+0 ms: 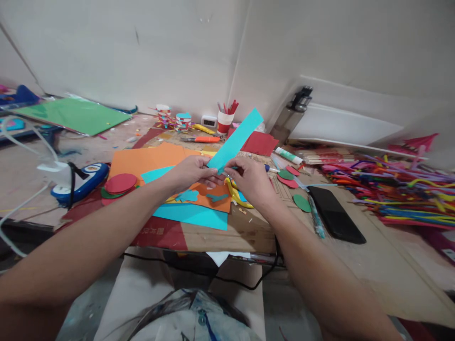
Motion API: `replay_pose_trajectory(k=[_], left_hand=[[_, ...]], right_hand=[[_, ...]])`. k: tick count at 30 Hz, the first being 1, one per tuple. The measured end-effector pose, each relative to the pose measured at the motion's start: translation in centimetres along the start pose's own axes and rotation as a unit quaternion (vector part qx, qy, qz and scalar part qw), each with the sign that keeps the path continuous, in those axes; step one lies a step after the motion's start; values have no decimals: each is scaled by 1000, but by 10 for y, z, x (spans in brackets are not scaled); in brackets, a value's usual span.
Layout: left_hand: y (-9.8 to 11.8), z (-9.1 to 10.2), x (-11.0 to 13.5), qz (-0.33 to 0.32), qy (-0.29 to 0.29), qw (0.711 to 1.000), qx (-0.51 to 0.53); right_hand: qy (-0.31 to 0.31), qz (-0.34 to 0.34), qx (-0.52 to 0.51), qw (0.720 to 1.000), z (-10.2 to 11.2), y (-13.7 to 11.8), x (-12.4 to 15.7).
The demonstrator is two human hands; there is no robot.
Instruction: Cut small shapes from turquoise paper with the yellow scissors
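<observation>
Centre of frame: left hand (195, 171) and right hand (250, 179), close together, both pinching the lower end of a blue paper strip (239, 137), slanted toward upper right; below them, orange paper (222, 204) on the worktop (85, 151). Right of frame: black phone (336, 214); far right, heaped coloured pipe cleaners (408, 187)

The turquoise strip (239, 137) between left grip (194, 171) and right grip (250, 179) is smooth, matt paper; just beyond the left grip, the orange sheet (137, 161) looks equally matt; right of the right grip, the phone (336, 213) is smooth with a faint gloss, the craft stems (408, 187) beyond it fuzzy-looking; left of the left grip, the blue device (80, 184) looks like glossy plastic.
</observation>
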State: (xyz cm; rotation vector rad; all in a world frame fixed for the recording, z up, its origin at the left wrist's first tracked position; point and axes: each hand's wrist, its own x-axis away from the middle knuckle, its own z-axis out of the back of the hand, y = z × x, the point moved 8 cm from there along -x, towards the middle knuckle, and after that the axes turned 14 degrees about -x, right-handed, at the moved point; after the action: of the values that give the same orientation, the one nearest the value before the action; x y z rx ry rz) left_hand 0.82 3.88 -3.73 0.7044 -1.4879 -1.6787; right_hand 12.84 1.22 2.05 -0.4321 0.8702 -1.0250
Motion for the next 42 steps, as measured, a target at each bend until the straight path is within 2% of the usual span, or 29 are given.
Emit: replay_pose_trajectory(k=[3, 6, 8, 10, 12, 15, 17, 19, 23, 31, 37, 42], left_hand=[[0, 1, 0, -2, 3, 1000, 4], [-1, 4, 0, -2, 11, 1000, 16], [-1, 7, -1, -3, 24, 999, 23], [-2, 12, -1, -3, 44, 999, 24], [-2, 16, 0, 3, 67, 997, 23], [-2, 16, 1, 15, 80, 996, 24], [-2, 13, 1, 23, 73, 997, 28], [-1, 10, 1, 29, 65, 997, 31], [-1, 8, 1, 31, 62, 997, 28], [-1, 7, 0, 12, 39, 999, 20], [-1, 7, 1, 20, 48, 999, 13], [-5, 8, 0, 27, 52, 998, 14]], right_hand=[[23, 5, -11, 1000, 2, -1, 1], [81, 12, -7, 997, 12, -1, 2], [104, -10, -33, 994, 15, 3, 2], [101, -55, -114, 987, 13, 10, 2], [93, -103, -217, 966, 7, 19, 3], [98, -170, -337, 921, -3, 31, 5], [97, -200, -384, 896, -9, 37, 7], [93, -211, -404, 885, -13, 39, 7], [86, -199, -411, 886, -14, 36, 7], [80, -203, -443, 869, -18, 37, 6], [98, -190, -416, 884, -14, 37, 6], [92, -187, -418, 885, -15, 35, 6]])
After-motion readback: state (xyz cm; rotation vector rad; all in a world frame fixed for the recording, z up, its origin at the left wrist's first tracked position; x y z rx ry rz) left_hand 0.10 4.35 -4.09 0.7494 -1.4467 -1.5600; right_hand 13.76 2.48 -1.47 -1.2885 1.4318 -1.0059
